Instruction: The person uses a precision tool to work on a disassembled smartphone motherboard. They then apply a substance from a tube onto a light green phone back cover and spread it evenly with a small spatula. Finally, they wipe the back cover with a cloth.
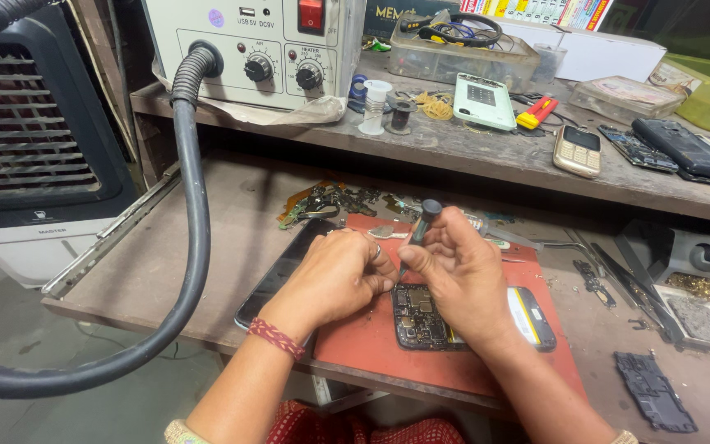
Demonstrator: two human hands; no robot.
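On red mat (388,349): opened phone (421,316) lying flat, circuit side up.
R hand (462,275): pinching screwdriver (417,234) upright, tip reaching into phone.
L hand (334,275): curled shut, bracing phone's left edge, steadying it.

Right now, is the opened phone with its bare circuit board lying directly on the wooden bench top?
No, the opened black phone with its bare circuit board lies on a red rectangular work mat, under the right hand holding a thin dark screwdriver.

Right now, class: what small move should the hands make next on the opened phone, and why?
Probably turn the screwdriver in place: the right hand holds it upright with its tip down on the opened phone, and the left hand braces beside it on the red mat.
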